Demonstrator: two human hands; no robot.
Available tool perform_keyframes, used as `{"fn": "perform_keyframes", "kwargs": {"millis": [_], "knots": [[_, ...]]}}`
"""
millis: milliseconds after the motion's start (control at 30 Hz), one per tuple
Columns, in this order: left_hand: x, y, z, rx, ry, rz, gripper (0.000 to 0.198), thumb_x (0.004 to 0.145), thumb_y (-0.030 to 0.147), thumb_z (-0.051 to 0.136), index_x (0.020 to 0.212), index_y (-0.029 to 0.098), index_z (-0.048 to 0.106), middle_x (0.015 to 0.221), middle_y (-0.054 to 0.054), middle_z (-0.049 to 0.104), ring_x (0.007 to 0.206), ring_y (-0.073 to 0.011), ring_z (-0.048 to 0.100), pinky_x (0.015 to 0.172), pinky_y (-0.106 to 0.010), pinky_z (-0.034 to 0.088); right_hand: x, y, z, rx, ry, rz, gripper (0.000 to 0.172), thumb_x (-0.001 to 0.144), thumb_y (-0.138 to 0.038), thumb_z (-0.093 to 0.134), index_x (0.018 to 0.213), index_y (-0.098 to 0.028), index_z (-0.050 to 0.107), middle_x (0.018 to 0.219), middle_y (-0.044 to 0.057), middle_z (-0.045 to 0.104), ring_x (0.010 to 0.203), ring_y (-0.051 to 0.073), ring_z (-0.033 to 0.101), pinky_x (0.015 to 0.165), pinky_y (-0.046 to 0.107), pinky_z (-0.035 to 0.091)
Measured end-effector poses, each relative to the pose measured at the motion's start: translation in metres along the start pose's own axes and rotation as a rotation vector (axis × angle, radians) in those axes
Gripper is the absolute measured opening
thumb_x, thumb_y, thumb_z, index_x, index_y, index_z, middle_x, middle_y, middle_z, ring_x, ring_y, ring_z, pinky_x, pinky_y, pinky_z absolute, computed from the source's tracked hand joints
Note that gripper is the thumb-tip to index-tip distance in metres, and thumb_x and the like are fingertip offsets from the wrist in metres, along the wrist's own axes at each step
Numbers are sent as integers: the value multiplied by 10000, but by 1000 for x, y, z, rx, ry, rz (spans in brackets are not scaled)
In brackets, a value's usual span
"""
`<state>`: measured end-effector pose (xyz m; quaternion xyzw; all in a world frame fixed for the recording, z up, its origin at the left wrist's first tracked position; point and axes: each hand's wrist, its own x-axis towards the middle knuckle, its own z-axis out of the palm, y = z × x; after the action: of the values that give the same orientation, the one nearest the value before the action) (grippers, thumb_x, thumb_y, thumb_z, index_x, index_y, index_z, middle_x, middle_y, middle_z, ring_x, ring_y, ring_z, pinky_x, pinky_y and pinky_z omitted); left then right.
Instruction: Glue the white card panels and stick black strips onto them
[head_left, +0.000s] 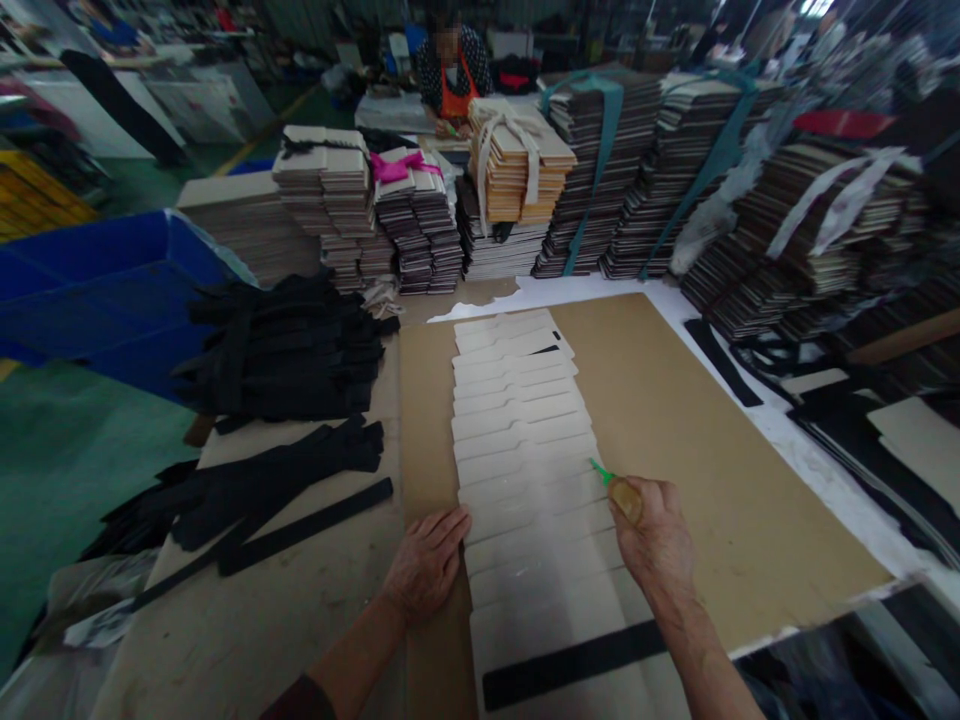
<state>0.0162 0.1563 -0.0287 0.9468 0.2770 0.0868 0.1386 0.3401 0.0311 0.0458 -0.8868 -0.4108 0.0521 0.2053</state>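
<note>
A long row of overlapping pale cardboard pieces (525, 470) runs away from me on a brown board. Along its left edge rests my left hand (431, 555), fingers stretched out flat and touching the cards' side. My right hand (654, 530) is wrapped round a small amber squeeze bottle (625, 500). The bottle's green nozzle (600, 470) points at the right edge of the row; whether it touches is unclear. Across the nearest card lies a black strip (574, 662). Smaller black pieces (551, 349) show at the far end.
Black fabric strips (285, 350) are heaped at left beside a blue bin (97, 290). Tied stacks of boards (585, 170) line the table's back. More stacks (810, 240) and black scraps (724, 360) lie at right. A person in an orange apron (456, 95) is across the table.
</note>
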Motion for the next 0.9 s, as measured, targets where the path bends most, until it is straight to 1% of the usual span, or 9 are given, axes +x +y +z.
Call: {"fn": "perform_keyframes", "kwargs": {"millis": [67,200,267,367,467,533,633,767,900], "knots": [[0,0,0,-4,-4,-5,491,914,142,424,1396,226,460,1424,-40,518,1222,-240,492,991,-438,448,-3,-7,1,27,-26,-34,234,864,-294,543,1096,-263,558,1081,58,544,888,237,562,712,376,489],[1,1,1,-6,-11,-7,486,913,143,424,1391,220,463,1423,-36,521,1215,-236,498,987,-441,449,-18,-29,7,134,-142,-115,220,885,-271,507,1100,-271,552,1077,52,542,926,231,571,750,376,502],[1,0,2,-5,-19,-7,488,916,146,421,1396,222,455,1427,-34,517,1216,-235,497,986,-442,448,-22,-34,10,164,-156,-121,227,884,-276,503,1106,-274,551,1083,51,539,935,231,570,767,381,503],[0,1,2,-5,-29,-14,490,919,149,418,1402,223,446,1438,-33,505,1226,-238,488,985,-448,445,-20,-25,13,204,-103,-82,241,867,-329,531,1095,-253,552,1089,59,531,925,233,564,781,397,498],[-1,2,1,-12,-33,-18,494,912,152,433,1401,221,449,1439,-35,504,1233,-237,481,990,-443,444,-11,-8,15,324,-4,-15,324,812,-408,606,1071,-218,562,1040,62,532,949,246,549,847,432,478],[-1,2,0,-17,-35,-18,500,908,150,436,1403,222,447,1436,-37,507,1233,-235,481,994,-441,441,-4,1,17,451,63,81,393,766,-441,661,1063,-202,564,1017,58,544,959,250,550,871,445,467],[-1,3,-1,-19,-37,-23,511,904,141,431,1407,225,440,1436,-45,505,1222,-239,488,987,-451,441,10,10,22,591,137,230,484,716,-468,718,1078,-193,555,1022,57,569,925,239,569,832,426,485],[1,2,0,-17,-33,-17,506,901,130,430,1400,215,445,1437,-39,506,1223,-239,483,977,-447,444,32,16,28,517,217,192,496,702,-478,706,1069,-186,547,1019,61,553,928,252,558,849,466,481],[1,1,0,-17,-34,-14,506,899,131,432,1398,215,444,1439,-31,504,1230,-239,475,987,-439,438,41,15,28,425,192,135,440,711,-448,682,1043,-189,554,1010,70,521,952,272,519,875,514,457]]}}
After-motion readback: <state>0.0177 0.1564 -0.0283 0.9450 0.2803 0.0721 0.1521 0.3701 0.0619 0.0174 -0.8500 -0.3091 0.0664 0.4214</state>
